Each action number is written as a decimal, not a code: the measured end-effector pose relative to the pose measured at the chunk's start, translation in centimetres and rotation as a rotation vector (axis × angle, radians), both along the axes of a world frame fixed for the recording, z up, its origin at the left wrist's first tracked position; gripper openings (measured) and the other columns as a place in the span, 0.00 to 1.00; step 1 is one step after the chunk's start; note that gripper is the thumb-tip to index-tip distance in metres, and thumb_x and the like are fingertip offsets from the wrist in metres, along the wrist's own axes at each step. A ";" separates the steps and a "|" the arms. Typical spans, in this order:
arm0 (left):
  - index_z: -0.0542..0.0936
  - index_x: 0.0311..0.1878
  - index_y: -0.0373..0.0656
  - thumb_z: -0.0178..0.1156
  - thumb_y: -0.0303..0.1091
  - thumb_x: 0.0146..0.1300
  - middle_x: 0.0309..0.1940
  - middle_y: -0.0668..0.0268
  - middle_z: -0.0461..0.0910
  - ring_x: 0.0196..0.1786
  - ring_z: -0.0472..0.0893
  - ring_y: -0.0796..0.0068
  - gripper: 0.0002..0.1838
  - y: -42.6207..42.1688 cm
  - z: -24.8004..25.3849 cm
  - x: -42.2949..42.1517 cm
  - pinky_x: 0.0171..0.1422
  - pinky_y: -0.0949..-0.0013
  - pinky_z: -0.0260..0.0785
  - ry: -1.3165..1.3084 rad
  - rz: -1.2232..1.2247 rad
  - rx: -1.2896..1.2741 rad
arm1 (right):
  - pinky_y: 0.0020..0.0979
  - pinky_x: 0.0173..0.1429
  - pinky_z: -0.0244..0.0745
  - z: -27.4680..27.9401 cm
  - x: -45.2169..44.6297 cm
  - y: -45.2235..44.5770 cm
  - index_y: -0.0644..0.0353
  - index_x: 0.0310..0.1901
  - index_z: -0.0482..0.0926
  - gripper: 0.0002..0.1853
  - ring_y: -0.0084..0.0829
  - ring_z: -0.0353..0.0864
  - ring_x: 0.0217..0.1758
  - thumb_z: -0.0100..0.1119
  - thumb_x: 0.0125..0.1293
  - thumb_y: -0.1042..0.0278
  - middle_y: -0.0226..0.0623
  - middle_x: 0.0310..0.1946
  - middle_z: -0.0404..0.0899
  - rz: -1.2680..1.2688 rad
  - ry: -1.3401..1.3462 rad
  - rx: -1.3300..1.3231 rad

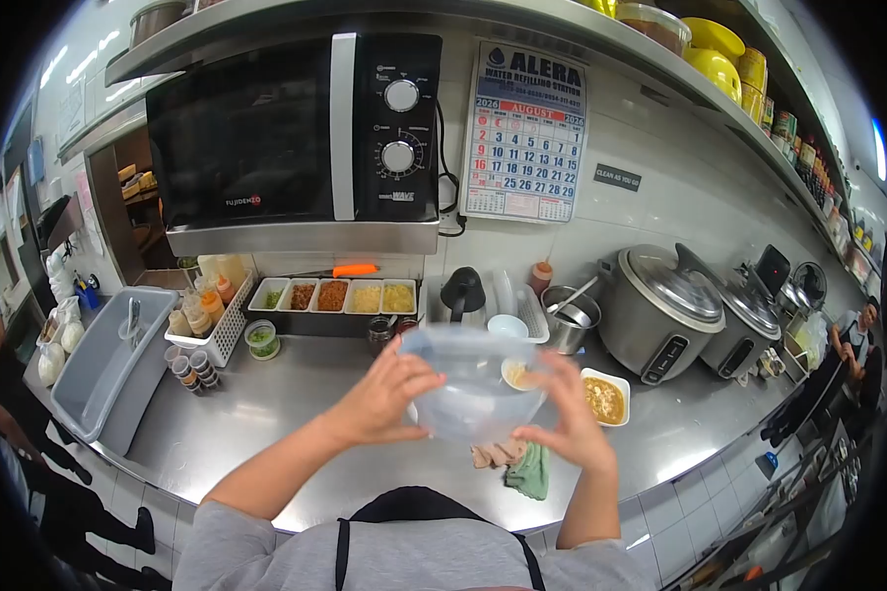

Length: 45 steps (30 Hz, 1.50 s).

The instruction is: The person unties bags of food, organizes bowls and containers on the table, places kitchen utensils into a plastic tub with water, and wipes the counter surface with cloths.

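Between both hands, above the counter, is a clear plastic bowl (pixel 463 394), blurred by motion. My left hand (pixel 389 394) grips its left side, fingers on the wall and thumb low. My right hand (pixel 570 414) holds the opposite side and is partly smeared. A small pale round item (pixel 515 373) shows in or through the bowl; which one, I cannot tell. Just right of my right hand, a white dish (pixel 606 397) of brown soup-like food with pale bits stands on the counter. Below the bowl lie a green cloth (pixel 529 473) and a pinkish-brown cloth (pixel 499 453).
A steel counter (pixel 296 394) spans the front. Along its back stand a topping tray (pixel 330 297), a bottle basket (pixel 212 320), a steel pot (pixel 569 320) and two large cookers (pixel 660 310). A grey tub (pixel 118 360) sits left. Overhead is a microwave (pixel 296 138). People stand at both sides.
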<state>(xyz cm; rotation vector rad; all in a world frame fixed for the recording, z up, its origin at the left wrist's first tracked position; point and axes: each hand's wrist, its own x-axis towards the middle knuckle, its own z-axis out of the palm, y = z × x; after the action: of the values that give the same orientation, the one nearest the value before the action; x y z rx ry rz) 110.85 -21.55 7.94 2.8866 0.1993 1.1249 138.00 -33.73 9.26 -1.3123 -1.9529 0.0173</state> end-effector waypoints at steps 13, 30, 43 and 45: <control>0.62 0.62 0.49 0.74 0.31 0.35 0.57 0.59 0.67 0.63 0.64 0.56 0.46 1.0 21.7 7.8 0.71 0.47 0.50 -0.205 -0.196 0.570 | 0.51 0.63 0.63 14.0 6.2 0.4 0.43 0.65 0.48 0.63 0.46 0.50 0.71 0.82 0.25 0.58 0.41 0.71 0.41 0.050 0.108 0.691; 0.69 0.60 0.46 0.64 0.33 0.48 0.65 0.56 0.58 0.68 0.58 0.56 0.32 -0.6 14.5 -0.7 0.71 0.58 0.51 -0.578 0.485 0.379 | 0.43 0.71 0.51 48.2 20.4 14.0 0.57 0.63 0.56 0.51 0.47 0.49 0.70 0.69 0.42 0.37 0.53 0.63 0.56 -0.779 -0.564 1.283; 0.69 0.59 0.48 0.60 0.31 0.48 0.67 0.57 0.55 0.68 0.59 0.57 0.29 -3.1 2.9 -5.6 0.69 0.52 0.54 -0.591 0.827 -0.282 | 0.38 0.72 0.49 50.6 27.0 23.0 0.31 0.68 0.54 0.39 0.43 0.43 0.74 0.56 0.56 0.39 0.52 0.69 0.48 -0.708 -0.460 0.866; 0.71 0.57 0.46 0.61 0.30 0.48 0.66 0.58 0.57 0.67 0.60 0.56 0.28 -2.7 2.9 -5.2 0.68 0.53 0.56 -0.608 0.819 -0.310 | 0.38 0.71 0.50 50.8 27.7 23.9 0.36 0.67 0.57 0.37 0.44 0.49 0.72 0.56 0.56 0.40 0.50 0.67 0.54 -0.776 -0.455 0.919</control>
<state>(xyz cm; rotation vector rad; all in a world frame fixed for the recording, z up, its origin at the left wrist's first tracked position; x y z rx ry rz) 105.63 -24.23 10.81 2.0583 1.4374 1.7845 165.70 -9.82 60.06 -1.3515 -1.3135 -1.4670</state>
